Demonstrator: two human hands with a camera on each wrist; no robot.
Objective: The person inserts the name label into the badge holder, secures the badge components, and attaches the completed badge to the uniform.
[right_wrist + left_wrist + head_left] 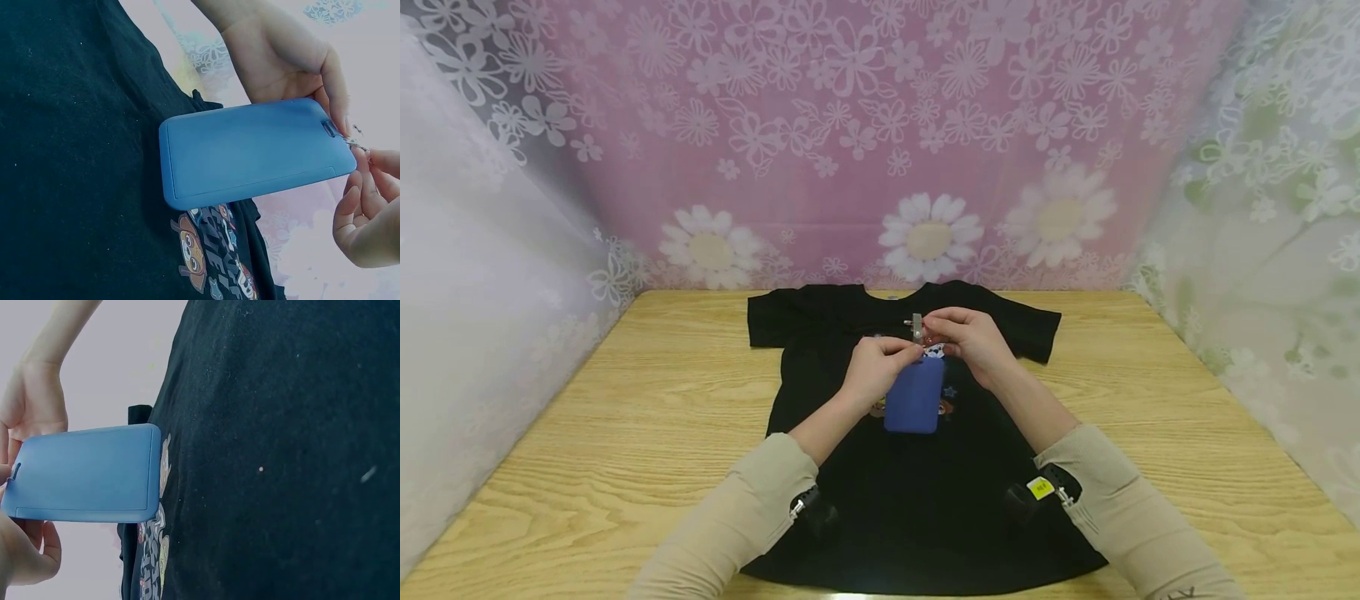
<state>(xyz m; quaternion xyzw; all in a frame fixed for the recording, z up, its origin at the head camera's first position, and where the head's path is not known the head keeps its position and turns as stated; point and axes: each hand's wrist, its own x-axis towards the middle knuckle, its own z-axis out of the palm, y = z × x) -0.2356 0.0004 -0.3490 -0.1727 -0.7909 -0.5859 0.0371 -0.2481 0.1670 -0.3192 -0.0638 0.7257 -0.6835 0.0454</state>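
Observation:
A flat blue badge holder [913, 398] with a slot near its top end hangs upright above a black T-shirt [865, 500]. My left hand [876, 367] pinches it at the top, thumb and fingertips right by the slot [329, 129]. Beside it, my right hand [973, 342] pinches the small hardware joined to the slot, where a metal clip [917, 325] sticks up and a short black-and-white patterned piece [934, 351] shows under the fingers. In the right wrist view, fingertips of both hands meet around a thin metal link [356, 145].
The T-shirt lies spread on a wooden table [647, 433], collar toward the back, with a cartoon print [192, 250] on its chest. Flowered cloth [850, 125] rises behind the table and along both sides. Each wrist bears a black strapped camera [812, 508].

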